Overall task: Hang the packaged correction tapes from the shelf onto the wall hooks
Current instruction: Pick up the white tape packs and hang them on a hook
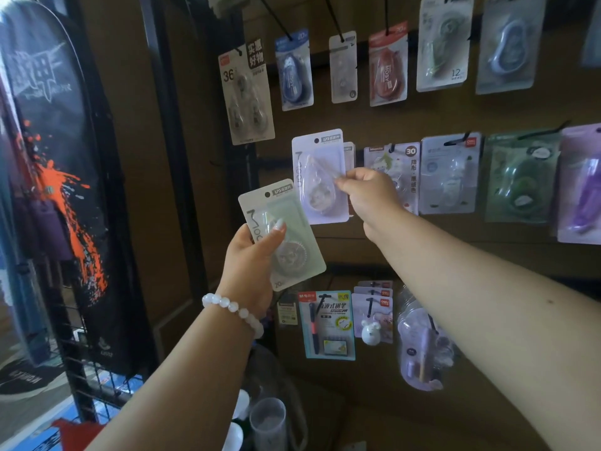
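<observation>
My right hand [369, 193] pinches the right edge of a pale lilac packaged correction tape [317, 164], held up against the wall in the middle row of hooks; its hang hole sits near the top. Whether a hook passes through that hole I cannot tell. Another similar pack [349, 154] hangs just behind it. My left hand [252, 258], with a white bead bracelet at the wrist, grips a pale green packaged correction tape [292, 222] lower and to the left, tilted, away from the wall.
Rows of packaged correction tapes hang on black wall hooks above [387, 63] and to the right [450, 174]. Pen packs [328, 323] hang below. A black wire rack with a dark bag [65, 164] stands at the left. Clear cups [266, 421] stand at the bottom.
</observation>
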{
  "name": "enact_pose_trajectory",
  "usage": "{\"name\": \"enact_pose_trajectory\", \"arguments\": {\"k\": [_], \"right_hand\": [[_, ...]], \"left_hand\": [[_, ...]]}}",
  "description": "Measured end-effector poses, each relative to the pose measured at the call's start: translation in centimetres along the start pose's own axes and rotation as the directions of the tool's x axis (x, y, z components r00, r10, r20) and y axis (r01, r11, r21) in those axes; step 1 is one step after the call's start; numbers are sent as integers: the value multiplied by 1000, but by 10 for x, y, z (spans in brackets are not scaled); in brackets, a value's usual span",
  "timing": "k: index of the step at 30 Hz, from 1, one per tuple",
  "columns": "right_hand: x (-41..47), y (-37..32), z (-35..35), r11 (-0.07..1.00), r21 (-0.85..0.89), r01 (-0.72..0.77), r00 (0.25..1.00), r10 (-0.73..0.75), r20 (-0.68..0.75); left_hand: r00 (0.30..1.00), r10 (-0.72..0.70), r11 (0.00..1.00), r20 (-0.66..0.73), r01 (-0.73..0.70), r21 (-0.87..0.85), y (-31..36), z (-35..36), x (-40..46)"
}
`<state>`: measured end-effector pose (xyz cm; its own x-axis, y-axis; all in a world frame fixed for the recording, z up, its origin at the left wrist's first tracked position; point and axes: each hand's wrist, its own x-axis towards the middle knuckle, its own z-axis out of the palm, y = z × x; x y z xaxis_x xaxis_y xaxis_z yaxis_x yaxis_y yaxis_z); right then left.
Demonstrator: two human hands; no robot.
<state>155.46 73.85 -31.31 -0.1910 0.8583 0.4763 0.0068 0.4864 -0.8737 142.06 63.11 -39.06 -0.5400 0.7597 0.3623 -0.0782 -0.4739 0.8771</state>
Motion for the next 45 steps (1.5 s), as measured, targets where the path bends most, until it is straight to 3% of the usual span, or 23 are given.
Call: {"name": "enact_pose_trajectory", "arguments": {"k": [12,25,30,33,34,36,38,40,42,45], "right_hand": [[13,6,6,1000,-7,-8,993,8,-115],[66,9,13,921,-254,-295,939,230,-254],[68,24,15,885,-381,-268,952,182,-247],[50,35,15,896,-418,-151,954,21,-299],[40,37,14,923,-378,-70,961,-38,-273],[12,39,13,978,-202,56,994,-74,-82],[-16,39,12,999,-4,44,980,-43,193],[-35,40,11,997,77,25,929,-52,366],[-42,42,10,990,140,12,906,-69,417],[-42,38,10,981,191,23,923,-95,374]], "left_hand": [[1000,-1,1000,8,1,-8,0,0,-1],[1000,-10,998,-13,11,62,-7,2,11],[1000,-8,997,-8,8,75,-5,5,15],[1000,2,996,-5,-1,91,-4,8,16],[1000,5,995,-6,-4,98,-3,9,16],[1000,4,994,-12,-3,108,-2,11,16],[1000,1,995,-9,0,103,0,12,16],[1000,15,995,3,-15,96,1,14,17],[999,32,994,8,-33,103,4,17,17],[999,33,994,21,-35,107,7,20,19]]}}
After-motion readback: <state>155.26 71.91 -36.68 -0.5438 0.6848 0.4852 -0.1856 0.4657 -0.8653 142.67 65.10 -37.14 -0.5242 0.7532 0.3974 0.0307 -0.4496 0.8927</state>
